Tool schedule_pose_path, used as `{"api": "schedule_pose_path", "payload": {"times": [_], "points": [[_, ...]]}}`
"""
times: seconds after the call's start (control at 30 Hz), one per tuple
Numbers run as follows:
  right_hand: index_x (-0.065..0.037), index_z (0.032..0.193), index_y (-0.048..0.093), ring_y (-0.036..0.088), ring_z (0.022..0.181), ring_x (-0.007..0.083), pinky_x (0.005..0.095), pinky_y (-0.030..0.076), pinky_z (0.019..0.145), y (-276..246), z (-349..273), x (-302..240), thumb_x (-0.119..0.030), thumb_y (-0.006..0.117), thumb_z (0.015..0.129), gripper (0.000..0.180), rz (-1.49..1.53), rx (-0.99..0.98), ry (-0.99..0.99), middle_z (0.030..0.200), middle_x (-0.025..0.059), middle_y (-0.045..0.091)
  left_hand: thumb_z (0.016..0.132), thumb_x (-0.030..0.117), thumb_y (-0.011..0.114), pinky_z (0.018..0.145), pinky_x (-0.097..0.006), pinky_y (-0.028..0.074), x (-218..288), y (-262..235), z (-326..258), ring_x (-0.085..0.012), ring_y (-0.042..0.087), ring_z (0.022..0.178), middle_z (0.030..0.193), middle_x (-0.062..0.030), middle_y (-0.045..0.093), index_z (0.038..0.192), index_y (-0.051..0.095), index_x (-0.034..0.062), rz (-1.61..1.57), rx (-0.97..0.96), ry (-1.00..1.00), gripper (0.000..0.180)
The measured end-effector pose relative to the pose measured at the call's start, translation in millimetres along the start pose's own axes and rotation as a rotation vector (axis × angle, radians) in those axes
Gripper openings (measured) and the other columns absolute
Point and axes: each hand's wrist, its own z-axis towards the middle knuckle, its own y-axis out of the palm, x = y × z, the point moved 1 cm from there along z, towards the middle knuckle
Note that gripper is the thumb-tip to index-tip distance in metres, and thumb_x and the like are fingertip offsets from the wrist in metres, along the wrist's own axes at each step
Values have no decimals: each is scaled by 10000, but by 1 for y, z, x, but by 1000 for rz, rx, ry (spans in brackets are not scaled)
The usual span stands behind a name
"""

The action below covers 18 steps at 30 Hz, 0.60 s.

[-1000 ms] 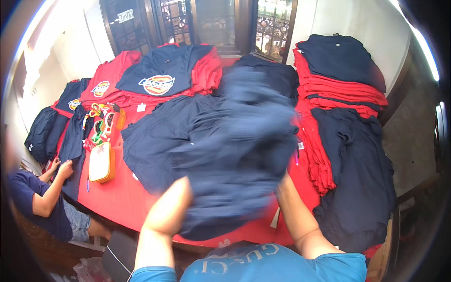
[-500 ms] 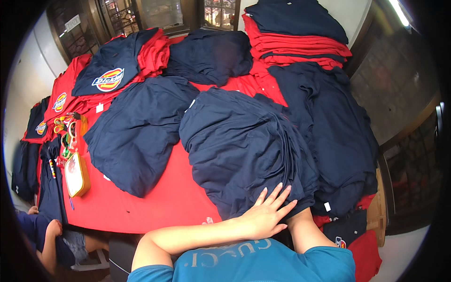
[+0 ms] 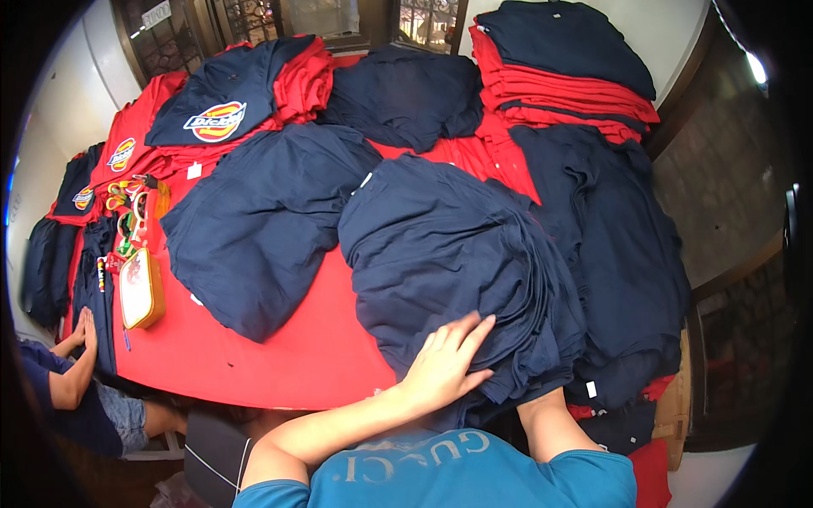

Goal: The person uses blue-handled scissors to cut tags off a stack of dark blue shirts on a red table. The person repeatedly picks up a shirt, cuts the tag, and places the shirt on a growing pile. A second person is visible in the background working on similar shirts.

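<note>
A thick pile of navy garments (image 3: 440,245) lies in front of me at the table's near edge, its folded layers fanned along the right side. My left hand (image 3: 445,360) rests on the near part of that pile, palm down with the fingers stretched. From the right, my right forearm (image 3: 544,415) runs up under the pile's near edge, so the cloth hides my right hand and its fingers. Another navy garment (image 3: 262,229) lies spread to the left of the pile. To the right is a further stack of dark garments (image 3: 631,254).
Red cloth (image 3: 254,364) covers the table. Tall folded red and navy stacks (image 3: 567,80) stand at the far right; printed navy shirts (image 3: 216,93) lie far left. A yellow-edged case (image 3: 141,289) and sunglasses (image 3: 140,207) sit at left. A co-worker's hands (image 3: 83,328) are at the left edge.
My left hand has slid left across the pile. The cloth over my right hand has shifted and bunched at the near edge. The co-worker's hands have come together. The view has shifted slightly.
</note>
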Motion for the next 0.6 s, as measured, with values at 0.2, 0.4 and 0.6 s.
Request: {"api": "schedule_pose_path", "payload": {"times": [0.2, 0.4, 0.6], "points": [[-142, 1510, 262, 261, 1392, 409, 646, 263, 1046, -3, 1, -2, -704, 396, 888, 849, -15, 13, -2, 1546, 187, 244, 805, 22, 628, 850, -376, 531, 50, 28, 9, -299, 563, 1063, 1222, -144, 524, 1366, 441, 0, -349, -97, 323, 591], [-143, 1510, 263, 255, 1395, 411, 648, 254, 1049, -3, 1, -6, -702, 402, 886, 850, -33, 2, -24, 1547, 189, 240, 844, 22, 602, 971, -431, 490, 74, 77, 54, -402, 453, 1278, 1519, -207, 231, 1432, 355, 34, -594, -198, 375, 638], [-143, 1509, 264, 249, 1397, 414, 651, 246, 1052, 4, 12, -12, -700, 408, 883, 851, -4, -24, -54, 1548, 191, 237, 741, 12, 625, 971, -392, 456, 15, 40, 71, -322, 557, 1134, 1332, -166, 498, 1167, 599, 78, -178, 86, 438, 432]]}}
